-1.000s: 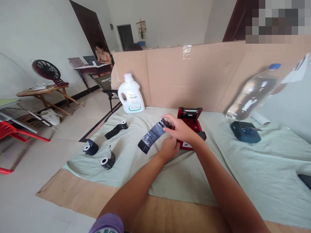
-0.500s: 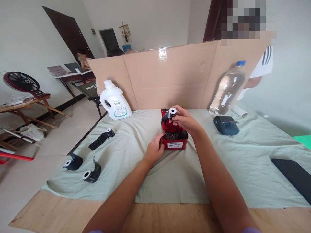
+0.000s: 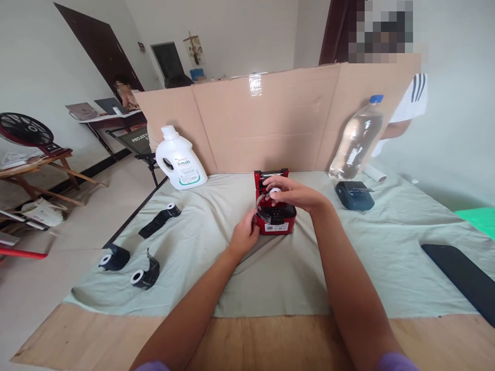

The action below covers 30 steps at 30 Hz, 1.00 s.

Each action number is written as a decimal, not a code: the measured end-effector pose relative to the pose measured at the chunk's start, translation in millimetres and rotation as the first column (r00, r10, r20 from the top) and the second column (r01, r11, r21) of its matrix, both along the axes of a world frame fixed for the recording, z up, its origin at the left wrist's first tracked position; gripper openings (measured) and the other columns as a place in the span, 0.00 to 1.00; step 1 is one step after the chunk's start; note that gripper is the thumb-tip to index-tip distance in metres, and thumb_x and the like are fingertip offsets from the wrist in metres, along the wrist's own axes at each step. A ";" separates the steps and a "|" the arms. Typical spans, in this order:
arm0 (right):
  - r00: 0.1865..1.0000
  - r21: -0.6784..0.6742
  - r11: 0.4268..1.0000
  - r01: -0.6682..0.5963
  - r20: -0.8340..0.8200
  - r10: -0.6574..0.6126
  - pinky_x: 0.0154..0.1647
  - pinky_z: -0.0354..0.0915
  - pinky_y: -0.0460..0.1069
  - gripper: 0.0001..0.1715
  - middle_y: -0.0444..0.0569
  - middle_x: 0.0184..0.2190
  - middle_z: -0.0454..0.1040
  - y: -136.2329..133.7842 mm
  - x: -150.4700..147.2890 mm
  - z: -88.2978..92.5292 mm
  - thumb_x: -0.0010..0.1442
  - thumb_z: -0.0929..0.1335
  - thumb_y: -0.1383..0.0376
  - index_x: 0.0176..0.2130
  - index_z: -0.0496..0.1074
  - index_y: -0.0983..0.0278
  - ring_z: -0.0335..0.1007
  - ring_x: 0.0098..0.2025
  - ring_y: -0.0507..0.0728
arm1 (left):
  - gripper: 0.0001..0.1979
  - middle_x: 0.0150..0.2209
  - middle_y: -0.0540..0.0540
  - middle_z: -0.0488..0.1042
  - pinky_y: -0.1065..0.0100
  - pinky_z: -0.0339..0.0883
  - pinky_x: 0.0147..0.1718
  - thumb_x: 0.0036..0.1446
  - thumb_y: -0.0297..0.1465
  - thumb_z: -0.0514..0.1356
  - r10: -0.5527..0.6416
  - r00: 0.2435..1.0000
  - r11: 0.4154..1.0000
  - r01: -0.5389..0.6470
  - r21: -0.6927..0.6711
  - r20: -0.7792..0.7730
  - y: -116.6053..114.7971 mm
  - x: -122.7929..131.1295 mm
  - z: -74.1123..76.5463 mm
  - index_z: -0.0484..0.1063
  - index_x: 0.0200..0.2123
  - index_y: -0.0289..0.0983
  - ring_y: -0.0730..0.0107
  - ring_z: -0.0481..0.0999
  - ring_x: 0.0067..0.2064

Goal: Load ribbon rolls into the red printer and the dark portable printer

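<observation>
A small red label printer (image 3: 265, 226) stands on the cloth in the middle, its lid (image 3: 261, 180) raised at the back. My right hand (image 3: 296, 195) is closed on a small roll of black paper (image 3: 275, 191) over the printer's open compartment; the white core shows between the fingers. A loose dark strip curls from the roll down the printer's left side. My left hand (image 3: 245, 232) grips the printer's left side with its fingertips near that strip. Fingers partly hide the roll.
Several black rolls (image 3: 145, 277) lie at the left. A white jug (image 3: 181, 162) and a water bottle (image 3: 358, 139) stand before a cardboard screen (image 3: 266, 129). A dark blue printer (image 3: 355, 196) and a black phone (image 3: 460, 278) are at the right. Behind the screen stands a person.
My right hand has lowered the roll toward the printer's compartment and turned palm-down over it. My left hand stays at the printer's left side. The view has shifted slightly.
</observation>
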State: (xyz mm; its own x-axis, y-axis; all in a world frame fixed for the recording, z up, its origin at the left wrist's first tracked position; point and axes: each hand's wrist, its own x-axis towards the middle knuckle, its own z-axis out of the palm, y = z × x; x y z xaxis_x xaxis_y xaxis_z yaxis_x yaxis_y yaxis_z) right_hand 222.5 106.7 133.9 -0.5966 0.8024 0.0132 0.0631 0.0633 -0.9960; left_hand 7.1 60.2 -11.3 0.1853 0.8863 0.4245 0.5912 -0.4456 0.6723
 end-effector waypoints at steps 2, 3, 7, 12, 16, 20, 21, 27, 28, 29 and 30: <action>0.999 0.035 0.999 0.028 0.030 -0.029 0.46 0.70 0.50 0.27 0.46 0.44 0.73 2.8 3.8 -1.4 0.53 0.76 0.61 0.52 0.72 0.55 0.72 0.44 0.55 | 0.26 0.41 0.46 0.75 0.65 0.69 0.43 0.57 0.23 0.53 0.000 1.000 1.000 0.000 0.000 0.021 -0.2 0.5 -2.2 0.64 0.60 0.38 0.66 0.74 0.40; 0.998 0.054 0.998 0.040 0.044 -0.042 0.47 0.70 0.51 0.29 0.46 0.46 0.73 4.9 5.1 -2.6 0.52 0.76 0.61 0.53 0.72 0.54 0.72 0.46 0.56 | 0.25 0.40 0.47 0.75 0.66 0.69 0.41 0.57 0.23 0.53 -0.008 0.999 1.000 0.008 0.002 0.043 -0.3 0.1 -2.4 0.65 0.59 0.38 0.67 0.74 0.39; 0.997 0.092 0.994 0.061 0.043 -0.065 0.52 0.70 0.55 0.31 0.48 0.49 0.73 12.9 5.0 -9.2 0.51 0.77 0.61 0.54 0.73 0.54 0.72 0.49 0.59 | 0.11 0.33 0.49 0.70 0.70 0.67 0.34 0.60 0.27 0.54 -0.017 0.958 0.988 -0.027 0.151 0.287 1.5 -9.1 15.7 0.71 0.45 0.38 0.71 0.70 0.33; 1.000 0.068 0.998 0.000 0.010 -0.001 0.55 0.70 0.56 0.32 0.50 0.49 0.76 15.9 -3.0 -15.4 0.50 0.78 0.63 0.54 0.73 0.57 0.73 0.50 0.59 | 0.07 0.35 0.49 0.69 0.72 0.64 0.30 0.61 0.32 0.57 0.051 0.830 0.927 -0.246 0.283 0.555 14.2 -23.9 93.9 0.69 0.42 0.40 0.74 0.68 0.31; 0.990 0.002 0.998 -0.070 -0.125 0.070 0.54 0.70 0.55 0.36 0.50 0.49 0.77 16.0 -3.2 -18.2 0.51 0.79 0.61 0.57 0.70 0.58 0.75 0.44 0.56 | 0.14 0.46 0.45 0.76 0.68 0.69 0.40 0.58 0.35 0.62 -0.181 0.978 0.983 0.175 0.058 0.106 23.9 -14.8 144.3 0.75 0.48 0.42 0.64 0.74 0.48; 0.974 -0.054 0.995 -0.079 -0.217 0.066 0.56 0.69 0.54 0.41 0.51 0.55 0.75 17.3 5.9 -21.7 0.52 0.79 0.60 0.61 0.66 0.56 0.74 0.51 0.57 | 0.16 0.53 0.46 0.78 0.62 0.68 0.47 0.60 0.36 0.61 -0.306 0.952 0.946 0.301 -0.123 -0.024 30.8 -0.7 149.2 0.76 0.51 0.44 0.59 0.75 0.53; 0.972 -0.064 0.995 -0.082 -0.224 0.066 0.57 0.69 0.54 0.42 0.51 0.55 0.74 18.2 8.2 -22.9 0.51 0.79 0.60 0.62 0.66 0.55 0.74 0.51 0.57 | 0.16 0.54 0.46 0.78 0.62 0.67 0.48 0.61 0.37 0.60 -0.314 0.949 0.941 0.309 -0.142 -0.019 32.8 0.9 146.5 0.76 0.52 0.44 0.59 0.75 0.53; 0.961 -0.086 0.990 -0.112 -0.265 0.086 0.58 0.68 0.54 0.45 0.49 0.56 0.74 24.3 9.7 -31.0 0.51 0.80 0.62 0.63 0.64 0.53 0.74 0.51 0.56 | 0.18 0.57 0.46 0.76 0.62 0.68 0.49 0.62 0.39 0.60 -0.342 0.937 0.901 0.349 -0.256 0.073 45.7 -5.0 129.3 0.75 0.54 0.42 0.59 0.75 0.56; 0.959 -0.084 0.990 -0.116 -0.268 0.090 0.58 0.68 0.53 0.45 0.50 0.57 0.73 24.6 8.5 -31.9 0.51 0.80 0.62 0.63 0.64 0.54 0.74 0.52 0.56 | 0.19 0.57 0.45 0.76 0.63 0.69 0.49 0.62 0.39 0.60 -0.345 0.933 0.894 0.359 -0.267 0.099 47.4 -6.4 127.3 0.75 0.54 0.42 0.58 0.75 0.56; 0.958 -0.082 0.989 -0.119 -0.271 0.093 0.58 0.68 0.53 0.45 0.50 0.58 0.73 24.6 7.4 -32.5 0.51 0.79 0.61 0.63 0.64 0.54 0.74 0.53 0.57 | 0.19 0.57 0.44 0.75 0.63 0.69 0.49 0.61 0.39 0.61 -0.345 0.931 0.890 0.365 -0.273 0.121 48.9 -7.4 125.7 0.75 0.54 0.41 0.58 0.75 0.56; 0.957 -0.080 0.990 -0.119 -0.274 0.093 0.58 0.68 0.54 0.44 0.50 0.58 0.73 24.5 6.5 -32.9 0.52 0.79 0.61 0.64 0.64 0.54 0.73 0.53 0.57 | 0.19 0.57 0.44 0.76 0.63 0.69 0.49 0.61 0.39 0.61 -0.342 0.929 0.888 0.368 -0.275 0.140 50.1 -8.1 124.4 0.75 0.54 0.41 0.58 0.75 0.56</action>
State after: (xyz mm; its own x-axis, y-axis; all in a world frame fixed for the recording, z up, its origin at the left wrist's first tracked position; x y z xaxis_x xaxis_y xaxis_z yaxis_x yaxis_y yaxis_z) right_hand 229.0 131.2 101.0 -0.6634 0.7399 0.1114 -0.2094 -0.0406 -0.9770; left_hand -1.0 110.3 113.1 0.4855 0.8543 0.1857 0.3650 -0.3911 0.8449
